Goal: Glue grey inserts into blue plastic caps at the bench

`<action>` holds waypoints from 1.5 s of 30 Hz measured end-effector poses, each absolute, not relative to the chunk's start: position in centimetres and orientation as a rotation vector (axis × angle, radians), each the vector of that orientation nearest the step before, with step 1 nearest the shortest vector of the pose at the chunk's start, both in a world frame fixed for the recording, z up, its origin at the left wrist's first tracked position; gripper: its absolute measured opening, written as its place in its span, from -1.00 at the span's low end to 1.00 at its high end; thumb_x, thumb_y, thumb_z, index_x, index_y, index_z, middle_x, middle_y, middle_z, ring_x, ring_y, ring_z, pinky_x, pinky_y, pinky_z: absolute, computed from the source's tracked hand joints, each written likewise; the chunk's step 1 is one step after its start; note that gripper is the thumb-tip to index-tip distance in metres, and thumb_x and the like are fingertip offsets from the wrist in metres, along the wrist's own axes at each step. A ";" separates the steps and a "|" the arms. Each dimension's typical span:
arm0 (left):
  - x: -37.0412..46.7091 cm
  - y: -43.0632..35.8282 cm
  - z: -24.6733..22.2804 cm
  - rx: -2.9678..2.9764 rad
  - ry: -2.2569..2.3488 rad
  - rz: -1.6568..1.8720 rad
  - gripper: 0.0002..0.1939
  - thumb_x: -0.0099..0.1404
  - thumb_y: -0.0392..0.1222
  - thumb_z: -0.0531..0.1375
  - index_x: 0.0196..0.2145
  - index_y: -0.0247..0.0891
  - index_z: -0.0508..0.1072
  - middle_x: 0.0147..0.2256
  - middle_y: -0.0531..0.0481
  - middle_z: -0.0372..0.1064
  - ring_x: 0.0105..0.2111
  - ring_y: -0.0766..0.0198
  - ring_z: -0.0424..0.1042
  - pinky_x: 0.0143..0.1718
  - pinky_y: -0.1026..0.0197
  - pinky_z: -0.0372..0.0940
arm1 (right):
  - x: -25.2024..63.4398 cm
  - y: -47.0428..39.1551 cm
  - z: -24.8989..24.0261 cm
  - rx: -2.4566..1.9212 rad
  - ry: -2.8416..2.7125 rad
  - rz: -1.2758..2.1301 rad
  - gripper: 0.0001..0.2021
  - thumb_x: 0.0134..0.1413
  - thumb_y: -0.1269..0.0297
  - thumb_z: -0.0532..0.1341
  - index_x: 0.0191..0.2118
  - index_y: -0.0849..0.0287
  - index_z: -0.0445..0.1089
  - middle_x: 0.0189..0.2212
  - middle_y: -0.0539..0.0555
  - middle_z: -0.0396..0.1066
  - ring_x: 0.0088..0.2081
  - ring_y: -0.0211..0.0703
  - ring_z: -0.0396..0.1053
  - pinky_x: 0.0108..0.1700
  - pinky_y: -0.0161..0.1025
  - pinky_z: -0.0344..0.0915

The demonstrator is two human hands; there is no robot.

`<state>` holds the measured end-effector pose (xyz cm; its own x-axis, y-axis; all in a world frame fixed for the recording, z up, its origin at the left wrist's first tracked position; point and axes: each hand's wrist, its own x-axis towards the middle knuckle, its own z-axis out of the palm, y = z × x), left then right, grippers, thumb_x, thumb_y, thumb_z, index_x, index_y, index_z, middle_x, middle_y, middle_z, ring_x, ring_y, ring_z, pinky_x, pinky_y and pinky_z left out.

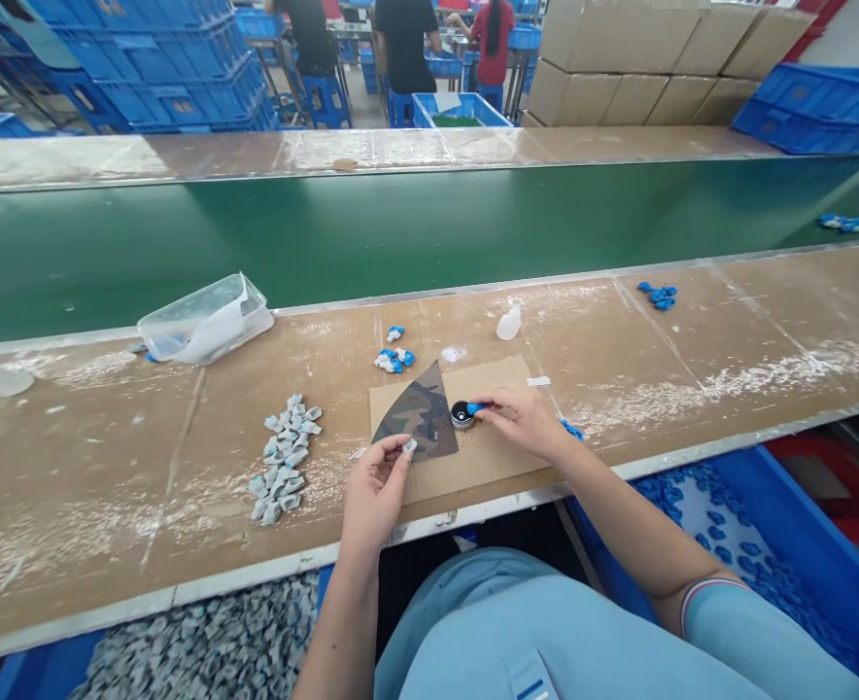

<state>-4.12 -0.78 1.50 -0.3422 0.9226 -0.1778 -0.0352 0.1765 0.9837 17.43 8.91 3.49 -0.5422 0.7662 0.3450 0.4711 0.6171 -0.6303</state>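
My left hand (378,486) pinches a small grey-white plastic piece (409,445) over the lower edge of a dark, fan-shaped sheet (419,413). In the fingers of my right hand (524,420) is a small blue piece (477,408), held at the rim of a small round pot (463,416) with dark contents. Sheet and pot both rest on a flat cardboard piece (498,457). Left of my left hand lies a heap of grey-white pieces (284,462). Several blue-and-white pieces (395,360) sit behind the sheet. Part of another blue group (571,429) shows beside my right wrist.
Beyond the bench runs a green conveyor belt (371,224). A clear plastic tub (207,321) stands at its edge, a small white bottle (508,323) right of centre. Blue bins of grey pieces (203,632) and blue pieces (736,535) are below the bench. Several people sit far back.
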 end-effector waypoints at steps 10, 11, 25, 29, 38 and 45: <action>-2.6 -0.8 1.6 0.870 1.457 1.323 -0.68 0.00 -0.03 0.34 -0.31 -0.26 0.51 -0.31 -0.08 0.51 -0.25 0.21 0.48 -0.10 0.13 0.35 | 17.6 8.8 3.4 -1.038 -2.148 0.674 -0.87 0.14 0.30 0.20 -0.24 0.11 0.50 -0.33 0.08 0.54 -0.28 -0.15 0.47 -0.19 -0.19 0.40; -2.3 -0.8 1.6 0.866 1.444 1.329 -0.68 0.00 -0.04 0.35 -0.31 -0.25 0.51 -0.31 -0.07 0.51 -0.26 0.22 0.48 -0.11 0.13 0.35 | 17.5 8.6 3.4 -1.050 -2.115 0.706 -0.87 0.13 0.29 0.21 -0.24 0.12 0.50 -0.34 0.08 0.54 -0.30 -0.16 0.47 -0.19 -0.19 0.41; -0.6 -1.0 1.6 0.917 1.286 1.320 -0.68 0.06 -0.13 0.32 -0.20 -0.24 0.45 -0.26 -0.08 0.49 -0.18 0.22 0.48 -0.07 0.15 0.36 | 16.0 5.7 4.8 -0.785 -2.125 1.043 -0.87 0.15 0.30 0.22 -0.22 0.13 0.51 -0.29 0.07 0.55 -0.25 -0.22 0.48 -0.14 -0.27 0.40; -1.1 -1.1 1.9 1.072 1.282 1.261 -0.71 0.11 -0.20 0.28 -0.17 -0.22 0.45 -0.25 -0.07 0.49 -0.21 0.25 0.48 -0.10 0.19 0.36 | 16.4 5.9 4.5 -0.726 -2.196 0.990 -0.85 0.15 0.27 0.22 -0.23 0.16 0.52 -0.34 0.09 0.55 -0.30 -0.22 0.48 -0.20 -0.29 0.39; 0.1 -1.1 2.3 0.924 1.264 1.360 -0.73 0.06 -0.19 0.31 -0.25 -0.25 0.40 -0.38 -0.01 0.46 -0.30 0.30 0.49 -0.21 0.25 0.38 | 16.4 5.0 3.1 -0.793 -2.000 1.046 -0.83 0.11 0.17 0.26 -0.27 0.12 0.53 -0.38 0.05 0.57 -0.35 -0.23 0.50 -0.26 -0.30 0.42; -1.0 0.9 3.1 0.938 1.323 1.289 -0.62 0.01 -0.11 0.35 -0.22 -0.25 0.40 -0.39 -0.01 0.48 -0.33 0.27 0.49 -0.20 0.20 0.39 | 18.2 5.6 3.7 -0.835 -2.079 0.881 -0.79 0.16 0.22 0.22 -0.12 0.09 0.49 -0.22 0.07 0.56 -0.20 -0.18 0.49 -0.12 -0.24 0.39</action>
